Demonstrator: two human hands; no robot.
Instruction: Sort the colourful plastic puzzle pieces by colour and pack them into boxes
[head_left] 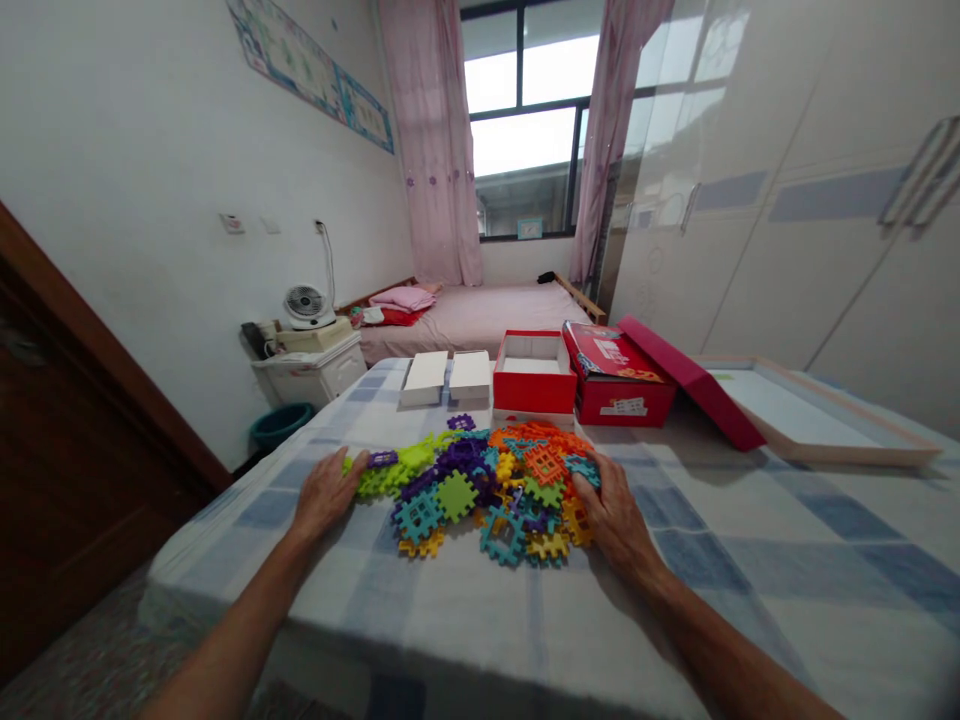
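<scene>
A heap of colourful plastic interlocking building pieces [456, 495] lies on the table, square with notched edges, in light green, purple, teal, yellow and orange. At the heap's left end, my left hand [328, 492] rests against the light green pieces [397, 468], its fingers curved and apart. A purple piece [382, 459] lies beside its thumb. On the opposite side my right hand [613, 508] cups the heap's edge, thumb and fingers spread around a teal piece [583, 470] next to the orange pieces [544, 462]. Some fingertips of both hands are hidden.
Behind the heap stand two white boxes [426, 378], an open red box [534, 390] and a red printed carton [622, 385]. A dark pink lid [694, 385] leans on the carton. A shallow tray [855, 455] lies far right. A checkered cloth [465, 630] covers the table.
</scene>
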